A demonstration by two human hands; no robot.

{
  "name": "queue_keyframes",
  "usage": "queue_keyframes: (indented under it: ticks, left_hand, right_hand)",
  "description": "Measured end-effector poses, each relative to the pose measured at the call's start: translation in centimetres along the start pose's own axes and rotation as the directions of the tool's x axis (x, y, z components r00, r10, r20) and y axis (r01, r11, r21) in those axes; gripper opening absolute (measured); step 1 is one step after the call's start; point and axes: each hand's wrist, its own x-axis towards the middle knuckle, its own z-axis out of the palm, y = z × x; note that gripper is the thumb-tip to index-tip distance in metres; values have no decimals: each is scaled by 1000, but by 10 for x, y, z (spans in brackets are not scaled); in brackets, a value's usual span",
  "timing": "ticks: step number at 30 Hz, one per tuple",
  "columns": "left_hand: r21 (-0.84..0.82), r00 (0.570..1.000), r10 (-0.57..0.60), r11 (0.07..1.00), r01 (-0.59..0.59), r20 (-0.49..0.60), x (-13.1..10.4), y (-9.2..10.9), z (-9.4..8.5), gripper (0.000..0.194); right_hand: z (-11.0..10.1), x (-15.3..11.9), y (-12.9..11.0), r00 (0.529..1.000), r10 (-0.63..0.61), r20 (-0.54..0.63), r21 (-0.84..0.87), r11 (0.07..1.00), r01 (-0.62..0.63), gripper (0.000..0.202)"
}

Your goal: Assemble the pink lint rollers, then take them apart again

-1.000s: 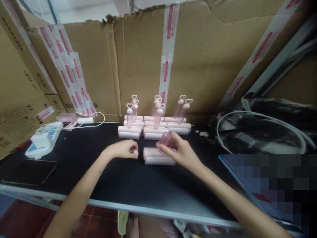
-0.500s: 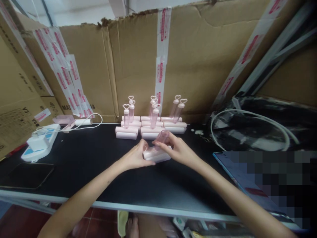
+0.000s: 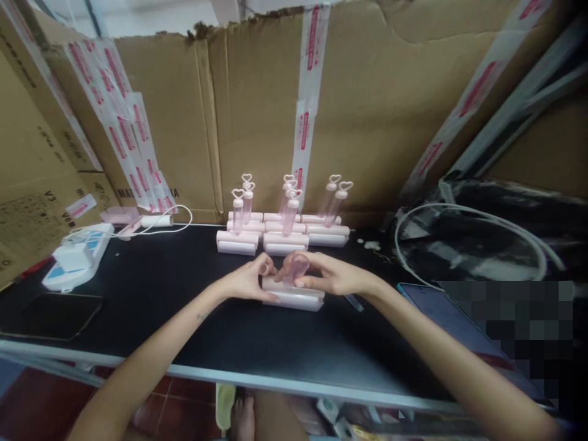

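Head view: on the black counter (image 3: 220,343), my left hand (image 3: 248,280) grips the left end of a pale-pink roller-shaped holder (image 3: 294,298) — my right hand (image 3: 331,273) pinches a translucent pink tube (image 3: 299,266) at its top. Beyond, heart-topped tubes (image 3: 289,218) stand among matching holders (image 3: 237,244) — then taped cardboard (image 3: 257,110).

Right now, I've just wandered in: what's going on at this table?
A person is working with both bare hands at a black table. The left hand grips the left end of a pale pink piece, and the right hand holds a see-through pink tube over it. Behind them, similar pink pieces sit in rows, with upright heart-topped tubes among them. A power strip lies off to the left.
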Motion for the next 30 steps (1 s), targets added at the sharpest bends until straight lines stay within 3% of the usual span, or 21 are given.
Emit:
queue_keyframes:
  ticks: [6,10,12,14,17,21,25,30]
  left_hand:
    - [-52,998,-16,998,19,60,-1,-7,-8,57]
    - [-181,987,41,983,-13,155,0,-8,-12,56]
    - [-191,986,55,981,-25,155,1,-8,-13,56]
    - [-179,989,53,983,-28,137,0,-8,-11,56]
    - [-144,996,-10,989,23,89,-6,-7,-5,58]
    - [-163,994,-101,982,94,-34,-20,0,12,60]
    - [-132,953,-212,973,187,-215,-32,11,32,57]
    - [-71,888,-326,945,321,-326,-42,31,47,50]
  right_hand:
    - [17,-6,22,973,98,-207,196,979,-56,34]
    - [12,-5,22,994,92,-66,342,938,-64,33]
    - [8,-2,17,997,80,18,334,939,-81,30]
    - [8,1,13,996,88,-2,262,961,-85,30]
    - [17,-1,11,973,112,-204,143,986,-83,31]
    - [33,-7,8,898,162,-410,47,987,-156,29]
    - [38,-5,-1,847,187,-498,-55,968,-246,29]
    - [45,2,-13,769,225,-599,-176,899,-400,29]
